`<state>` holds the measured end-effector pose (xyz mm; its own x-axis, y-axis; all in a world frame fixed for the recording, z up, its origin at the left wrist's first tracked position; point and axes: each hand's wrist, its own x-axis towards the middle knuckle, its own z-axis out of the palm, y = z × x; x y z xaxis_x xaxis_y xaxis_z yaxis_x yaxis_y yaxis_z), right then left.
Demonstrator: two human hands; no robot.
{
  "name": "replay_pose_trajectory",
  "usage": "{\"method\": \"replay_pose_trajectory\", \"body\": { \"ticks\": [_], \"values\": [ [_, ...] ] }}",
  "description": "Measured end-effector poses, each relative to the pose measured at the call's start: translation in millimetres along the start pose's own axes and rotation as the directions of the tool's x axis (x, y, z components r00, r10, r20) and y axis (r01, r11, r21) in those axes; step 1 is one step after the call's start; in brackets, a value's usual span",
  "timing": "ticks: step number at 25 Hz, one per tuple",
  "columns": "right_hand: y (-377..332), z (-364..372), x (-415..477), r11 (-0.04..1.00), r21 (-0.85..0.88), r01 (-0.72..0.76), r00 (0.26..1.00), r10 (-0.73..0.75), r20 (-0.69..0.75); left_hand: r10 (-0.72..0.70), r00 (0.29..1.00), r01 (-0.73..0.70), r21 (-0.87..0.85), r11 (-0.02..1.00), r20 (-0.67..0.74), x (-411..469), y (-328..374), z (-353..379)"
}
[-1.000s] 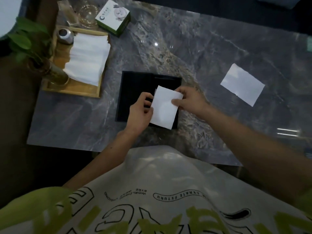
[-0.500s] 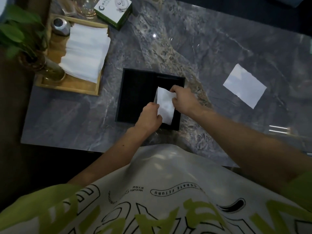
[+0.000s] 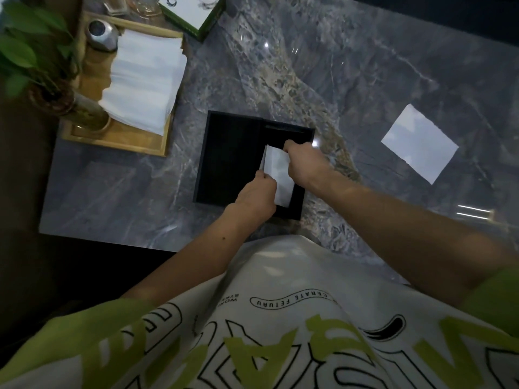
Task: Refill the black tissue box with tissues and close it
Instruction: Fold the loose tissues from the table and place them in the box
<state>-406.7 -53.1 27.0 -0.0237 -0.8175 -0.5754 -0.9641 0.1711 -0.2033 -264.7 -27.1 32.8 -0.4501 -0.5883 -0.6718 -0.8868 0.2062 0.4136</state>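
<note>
The black tissue box (image 3: 230, 158) lies open on the desk (image 3: 365, 66), just in front of the person, its two dark halves side by side. Both hands are clamped on one folded white tissue (image 3: 276, 172) above the right half. The left hand (image 3: 254, 197) pinches its near edge and the right hand (image 3: 306, 167) grips its far side, so the sheet is held between them, bowed a little.

The tissue looks weightless, limp and easy to tear or crumple. It probably handles best taken by opposite edges with fingertips, as here, and lowered flat, not pushed. The box looks rigid and light, and it could slide on the polished stone if pressed from one side.

The inside of the box is too dark to show whether any tissues lie in it yet. The right half has a narrow slot near its far edge (likely the lid, though I cannot be sure). The refill stock is a thick stack of white tissues (image 3: 143, 80) on a wooden tray (image 3: 118, 141) at the far left of the desk, well apart from the box. One loose white sheet (image 3: 420, 143) lies flat to the right.
</note>
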Motion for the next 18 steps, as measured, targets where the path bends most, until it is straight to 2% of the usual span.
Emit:
{"method": "replay_pose_trajectory", "body": {
  "ticks": [6,16,18],
  "values": [
    [-2,1,5,0.992,-0.114,0.057,0.997,-0.051,0.056,-0.023,0.998,0.018,0.072,0.997,0.061,5,4,-2],
    [-4,-3,5,0.993,-0.104,0.055,0.988,-0.039,0.148,-0.087,0.996,0.086,0.025,0.996,0.033,4,11,13],
    [-2,-2,0,0.993,-0.095,0.074,0.993,-0.065,0.098,-0.072,0.997,0.072,0.035,0.997,0.002,1,11,15]
  ]
}}
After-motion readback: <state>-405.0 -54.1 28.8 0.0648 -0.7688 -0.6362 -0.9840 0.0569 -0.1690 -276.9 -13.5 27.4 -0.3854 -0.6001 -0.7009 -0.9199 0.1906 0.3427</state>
